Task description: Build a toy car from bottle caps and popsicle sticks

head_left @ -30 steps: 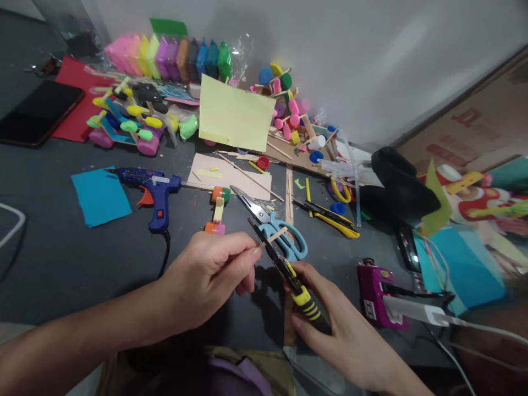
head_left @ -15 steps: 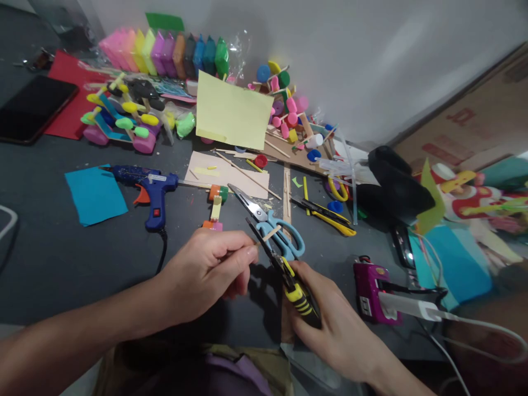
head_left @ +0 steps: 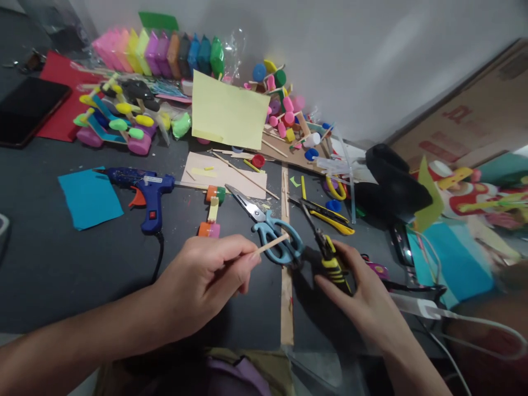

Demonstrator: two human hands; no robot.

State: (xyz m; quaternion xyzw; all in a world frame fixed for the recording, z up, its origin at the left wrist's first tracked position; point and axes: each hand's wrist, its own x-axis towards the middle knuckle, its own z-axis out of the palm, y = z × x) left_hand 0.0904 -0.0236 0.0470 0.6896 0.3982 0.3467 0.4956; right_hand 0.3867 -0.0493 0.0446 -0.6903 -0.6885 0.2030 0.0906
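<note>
My left hand [head_left: 220, 269] pinches a thin wooden stick [head_left: 272, 243] between thumb and fingertips, its free end pointing right over the scissors. Wrapped round yellow-and-black pliers [head_left: 333, 267], my right hand [head_left: 363, 286] holds them with the jaws pointing up and to the left, apart from the stick. Below the stick, blue-handled scissors [head_left: 270, 231] lie on the table with their blades toward the upper left. Just beyond my left hand is a small piece with orange, green and purple ends [head_left: 213, 209], joined by a pale strip.
A blue glue gun [head_left: 152, 198] lies at left by blue paper [head_left: 88, 198]. A yellow utility knife [head_left: 330, 214] rests beyond the pliers. Colourful clay packs [head_left: 165, 52] and a small model car [head_left: 117, 121] stand behind. A purple power adapter [head_left: 377, 269] and white cable sit at right.
My right hand has moved right with the pliers, away from the stick. My left hand keeps the stick, now showing more of its length. The view has shifted slightly.
</note>
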